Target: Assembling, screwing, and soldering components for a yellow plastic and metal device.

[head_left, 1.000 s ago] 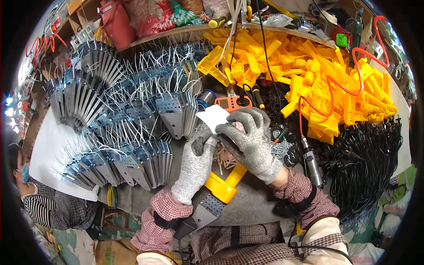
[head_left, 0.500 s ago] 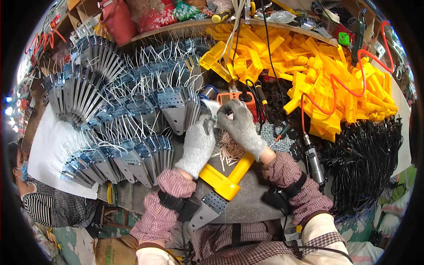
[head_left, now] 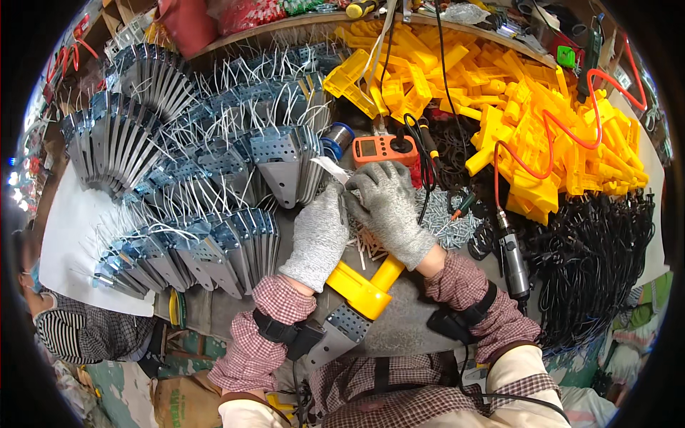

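Note:
My left hand (head_left: pixel 316 232) and my right hand (head_left: pixel 391 207), both in grey knitted gloves, meet fingertip to fingertip above the middle of the bench. A thin white strip (head_left: pixel 330 169) sticks out from between them, its far end pointing to the left. Both hands look closed on it, though the fingertips partly hide the grip. Under my wrists lies a yellow plastic handle frame (head_left: pixel 361 292), joined to a grey perforated metal blade (head_left: pixel 340 334) near the bench's front edge. Pale short sleeves (head_left: pixel 366 245) and silver screws (head_left: pixel 451 221) lie loose beneath and beside my right hand.
Rows of metal blades with white wires (head_left: pixel 196 253) fill the left. Yellow plastic housings (head_left: pixel 514 121) are heaped at the back right, above black cables (head_left: pixel 596 278). An orange meter (head_left: pixel 385 148), a solder spool (head_left: pixel 337 140) and an air screwdriver (head_left: pixel 512 260) surround my hands.
My right hand has turned flatter and come down slightly, its fingers closer to the left hand. The white strip now extends farther to the left. The view has shifted a little.

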The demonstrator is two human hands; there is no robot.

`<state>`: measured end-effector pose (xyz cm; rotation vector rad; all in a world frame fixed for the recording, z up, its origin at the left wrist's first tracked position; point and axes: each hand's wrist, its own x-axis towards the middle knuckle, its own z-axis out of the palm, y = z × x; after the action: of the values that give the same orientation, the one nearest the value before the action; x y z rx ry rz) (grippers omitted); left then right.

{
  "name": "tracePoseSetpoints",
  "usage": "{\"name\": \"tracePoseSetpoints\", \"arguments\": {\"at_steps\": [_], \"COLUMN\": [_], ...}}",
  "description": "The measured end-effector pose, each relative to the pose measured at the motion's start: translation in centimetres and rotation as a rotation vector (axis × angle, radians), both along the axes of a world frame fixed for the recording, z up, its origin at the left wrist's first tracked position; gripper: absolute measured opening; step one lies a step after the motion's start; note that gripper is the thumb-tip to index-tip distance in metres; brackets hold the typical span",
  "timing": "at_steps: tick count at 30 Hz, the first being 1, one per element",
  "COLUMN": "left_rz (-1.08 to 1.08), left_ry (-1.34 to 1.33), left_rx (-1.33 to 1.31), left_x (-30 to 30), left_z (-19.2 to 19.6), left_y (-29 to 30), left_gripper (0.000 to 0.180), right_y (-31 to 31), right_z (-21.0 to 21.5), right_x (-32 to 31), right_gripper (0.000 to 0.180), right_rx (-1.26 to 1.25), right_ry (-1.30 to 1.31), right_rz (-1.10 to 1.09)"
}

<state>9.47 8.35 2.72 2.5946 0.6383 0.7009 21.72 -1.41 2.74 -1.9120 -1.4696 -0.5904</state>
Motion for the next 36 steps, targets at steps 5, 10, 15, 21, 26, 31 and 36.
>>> {"name": "tracePoseSetpoints", "arguments": {"at_steps": [5,10,15,21,26,31,36], "left_rz": [0.019,0.029,0.025,0.066,0.062,0.073,0.072], "left_ry": [0.040,0.016,0.029,0.039,0.063,0.057,0.035], "left_rx": [0.094,-0.129,-0.133,-0.042,-0.047,-0.084,0.046], "left_x": [0.2,1.0,0.9,0.5,0.7,0.6,-4.1], "left_z": [-1.0,-0.4,-1.0,-1.8,-1.6,-0.7,0.9], "left_y": [0.2,1.3,1.2,0.8,0.9,1.0,-1.3], "left_gripper": [0.021,0.026,0.029,0.025,0.024,0.025,0.047], "right_y": [0.0,1.7,1.2,0.9,1.5,1.9,-0.2], "right_z": [0.1,-1.5,-0.4,-0.1,-0.8,-0.8,-1.3], "right_x": [-0.2,1.5,0.7,0.3,0.1,0.8,0.4], "right_gripper": [0.018,0.019,0.022,0.023,0.022,0.022,0.022], "right_rx": [0.006,0.025,-0.013,-0.116,-0.105,-0.107,-0.212], "right_ry": [0.090,0.513,0.238,0.005,0.030,0.402,0.344], "right_rz": [-0.001,0.106,0.062,0.025,-0.068,0.045,0.045]}}
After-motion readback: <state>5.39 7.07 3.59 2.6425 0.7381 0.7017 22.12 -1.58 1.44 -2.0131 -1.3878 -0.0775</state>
